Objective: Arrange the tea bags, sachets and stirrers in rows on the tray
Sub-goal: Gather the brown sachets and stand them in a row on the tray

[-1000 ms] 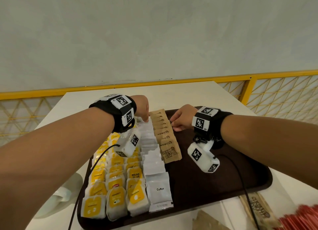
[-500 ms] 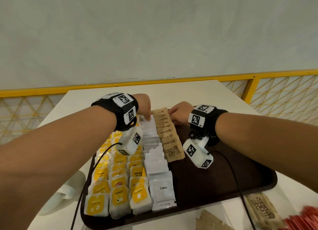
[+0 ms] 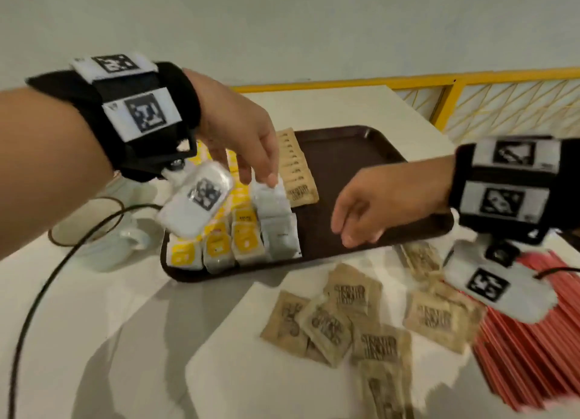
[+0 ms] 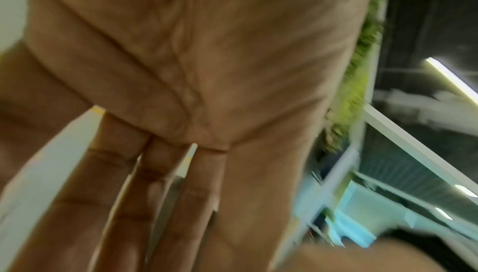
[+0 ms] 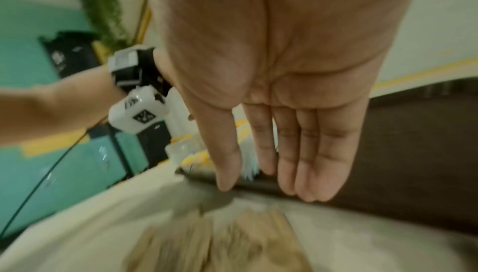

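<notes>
A dark brown tray [image 3: 351,149] carries rows of yellow tea bags [image 3: 216,246], white sachets [image 3: 276,218] and brown sugar sachets [image 3: 296,174]. My left hand [image 3: 257,174] hovers over the white row with fingers hanging straight and nothing in them; the left wrist view shows the bare palm [image 4: 207,72]. My right hand [image 3: 354,230] is open and empty above the tray's near edge, fingers straight [image 5: 310,164]. Several loose brown sugar sachets [image 3: 345,318] lie on the table in front of the tray. Red stirrers [image 3: 527,356] are piled at the right.
A white cup [image 3: 103,246] stands left of the tray, with a black cable [image 3: 47,287] trailing past it. A yellow railing [image 3: 439,83] runs behind the white table [image 3: 329,105]. The tray's right half is bare.
Both hands have drawn back from the far end of the brown sugar row. The right hand has come to the tray's near edge; the view has dropped and shows the loose sachets.
</notes>
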Motion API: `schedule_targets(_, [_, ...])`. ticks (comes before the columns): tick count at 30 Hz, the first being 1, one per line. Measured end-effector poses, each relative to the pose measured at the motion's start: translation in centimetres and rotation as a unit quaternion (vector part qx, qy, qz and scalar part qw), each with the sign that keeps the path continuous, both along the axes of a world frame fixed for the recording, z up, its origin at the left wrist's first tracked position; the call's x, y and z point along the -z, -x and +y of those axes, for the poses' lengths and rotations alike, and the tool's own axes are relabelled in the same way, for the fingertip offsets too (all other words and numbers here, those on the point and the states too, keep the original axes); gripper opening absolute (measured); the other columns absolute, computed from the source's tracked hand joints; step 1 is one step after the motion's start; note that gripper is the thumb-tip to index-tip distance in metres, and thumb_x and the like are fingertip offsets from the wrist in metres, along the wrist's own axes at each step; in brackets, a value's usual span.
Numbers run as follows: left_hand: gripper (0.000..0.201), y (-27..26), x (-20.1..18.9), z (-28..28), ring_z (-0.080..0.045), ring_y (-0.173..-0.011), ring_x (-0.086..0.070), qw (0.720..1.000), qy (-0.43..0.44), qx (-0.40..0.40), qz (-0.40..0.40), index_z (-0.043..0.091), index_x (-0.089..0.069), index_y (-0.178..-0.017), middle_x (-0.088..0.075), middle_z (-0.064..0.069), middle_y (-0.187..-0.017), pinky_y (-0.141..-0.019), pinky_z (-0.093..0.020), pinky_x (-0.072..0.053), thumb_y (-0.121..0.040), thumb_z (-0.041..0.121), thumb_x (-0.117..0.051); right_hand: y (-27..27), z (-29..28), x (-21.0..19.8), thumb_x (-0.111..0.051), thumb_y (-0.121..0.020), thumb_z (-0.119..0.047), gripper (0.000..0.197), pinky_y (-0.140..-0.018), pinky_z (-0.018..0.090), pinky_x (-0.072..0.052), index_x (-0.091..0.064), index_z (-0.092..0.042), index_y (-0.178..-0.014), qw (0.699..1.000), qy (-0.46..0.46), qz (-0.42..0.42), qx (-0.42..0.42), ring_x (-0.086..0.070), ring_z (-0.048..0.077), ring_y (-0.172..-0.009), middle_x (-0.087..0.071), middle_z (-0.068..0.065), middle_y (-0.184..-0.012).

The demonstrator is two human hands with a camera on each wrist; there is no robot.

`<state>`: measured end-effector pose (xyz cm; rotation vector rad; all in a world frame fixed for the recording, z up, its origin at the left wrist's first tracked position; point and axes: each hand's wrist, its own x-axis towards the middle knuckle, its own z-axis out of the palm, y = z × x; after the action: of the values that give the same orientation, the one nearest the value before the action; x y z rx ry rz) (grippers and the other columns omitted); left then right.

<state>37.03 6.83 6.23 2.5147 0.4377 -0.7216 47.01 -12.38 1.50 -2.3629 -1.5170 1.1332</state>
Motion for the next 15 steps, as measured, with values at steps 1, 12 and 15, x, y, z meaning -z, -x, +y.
schedule_targets(1, [0.009,1.1,0.4,-1.6,-0.008,-0.073,-0.066,1.0,0.005,0.025,0.018,0.018,-0.075,-0.085,-0.07,0.005,-0.075,-0.068,-0.032,-0.057,-0.078,0.024,-0.074,0.9,-1.2,0.5,-0.074,-0.08,-0.034,0.032,-0.082,0.025,-0.055,-0.066,-0.021,-0.109,0.996,0.023,-0.07,-0.049,-0.067,0.009,-0.086,-0.072,-0.006,-0.097])
schedule_targets(12, [0.036,7.4,10.1,-11.6,-0.019,-0.071,-0.056,0.966,-0.175,0.18,-0.063,0.016,-0.061,-0.079,-0.061,-0.003,-0.08,-0.058,-0.029,-0.042,-0.087,0.05,-0.058,6.3,-4.9,6.2,-0.064,-0.088,-0.032,0.055,-0.091,0.035,-0.048,-0.042,-0.024,-0.138,0.955,-0.038,-0.261,-0.137,-0.054,0.021,-0.109,-0.052,0.004,-0.123])
schedule_targets(15, [0.031,7.7,11.0,-12.0,-0.018,-0.072,-0.052,0.962,-0.193,0.165,-0.101,0.012,-0.057,-0.087,-0.06,-0.006,-0.089,-0.053,-0.022,-0.033,-0.087,0.043,-0.062,6.6,-4.6,5.8,-0.066,-0.087,-0.022,0.053,-0.089,0.029,-0.046,-0.044,-0.02,-0.135,0.961,-0.044,-0.239,-0.129,-0.054,0.021,-0.11,-0.054,0.004,-0.123])
